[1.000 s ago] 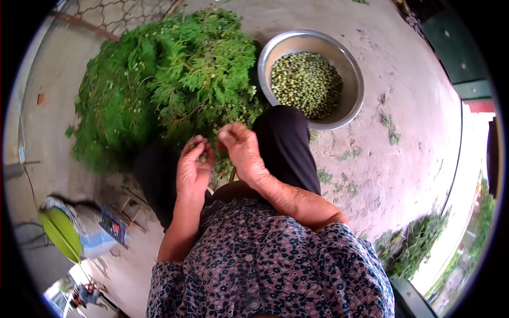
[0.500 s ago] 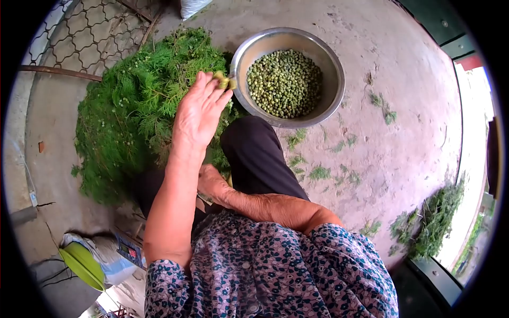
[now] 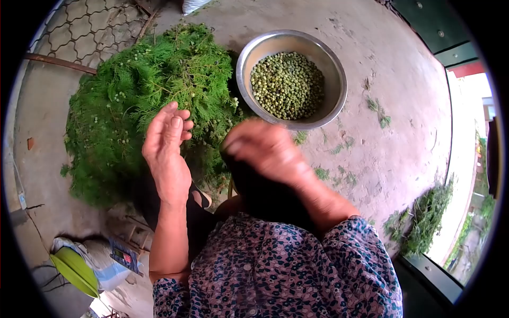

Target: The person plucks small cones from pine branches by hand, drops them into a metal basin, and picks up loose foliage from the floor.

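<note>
A heap of feathery green conifer branches (image 3: 154,69) with small pale cones lies ahead on the left. My left hand (image 3: 168,143) is over the near side of this heap, its fingers loosely bent and apart, with nothing visible in them. To the right of the heap stands a wide metal basin (image 3: 339,100), part filled with small round green cones (image 3: 286,85). My right hand (image 3: 265,146) is above my dark-trousered right knee, just short of the basin's near rim. Motion smears its fingers, and whatever they might hold is hidden.
Loose green sprigs (image 3: 379,112) are scattered on the concrete floor (image 3: 392,159). A smaller branch pile (image 3: 424,220) lies by the doorway at right. A white sack with a lime-green item (image 3: 77,270) is at lower left. A rusty bar (image 3: 61,62) borders the paving.
My left hand, which had small green cones at its fingertips beside the basin, has drawn back left and its fingertips look bare. My right hand has moved from beneath the left forearm toward the basin.
</note>
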### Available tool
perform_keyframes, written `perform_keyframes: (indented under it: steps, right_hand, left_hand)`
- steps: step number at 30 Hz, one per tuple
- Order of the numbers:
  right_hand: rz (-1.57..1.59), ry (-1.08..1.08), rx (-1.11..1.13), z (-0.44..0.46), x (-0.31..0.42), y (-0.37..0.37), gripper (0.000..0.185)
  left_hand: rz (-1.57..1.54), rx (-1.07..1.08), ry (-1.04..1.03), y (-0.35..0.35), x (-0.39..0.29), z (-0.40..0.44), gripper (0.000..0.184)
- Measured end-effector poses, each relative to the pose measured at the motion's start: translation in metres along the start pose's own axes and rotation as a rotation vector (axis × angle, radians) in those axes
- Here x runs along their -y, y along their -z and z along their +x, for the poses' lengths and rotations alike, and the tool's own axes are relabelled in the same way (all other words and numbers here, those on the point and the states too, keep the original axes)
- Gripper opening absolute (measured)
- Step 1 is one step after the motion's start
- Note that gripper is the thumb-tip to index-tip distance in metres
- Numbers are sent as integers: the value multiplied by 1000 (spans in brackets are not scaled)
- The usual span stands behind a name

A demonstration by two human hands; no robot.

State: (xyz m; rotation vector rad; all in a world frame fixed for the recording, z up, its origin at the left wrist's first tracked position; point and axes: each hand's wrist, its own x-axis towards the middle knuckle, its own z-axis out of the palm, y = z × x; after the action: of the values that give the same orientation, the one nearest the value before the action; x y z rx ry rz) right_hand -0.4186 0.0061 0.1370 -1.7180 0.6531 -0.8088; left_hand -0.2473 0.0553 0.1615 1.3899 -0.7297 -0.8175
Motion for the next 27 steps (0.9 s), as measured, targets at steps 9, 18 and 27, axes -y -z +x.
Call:
perform_keyframes:
  steps: [9,18,27]
  right_hand:
    - [-961,-273,879,-129,-309,133,7]
    - [-605,-508,-269,-7,-341,132,14]
    - [-937,-669,-474,77,-431,140,22]
  left_hand:
    - [489,542,-675,-85,64,-12,24]
    - [514,663,-715,-110,72,-1,31]
    - [449,830,-715,-117,73,40,14]
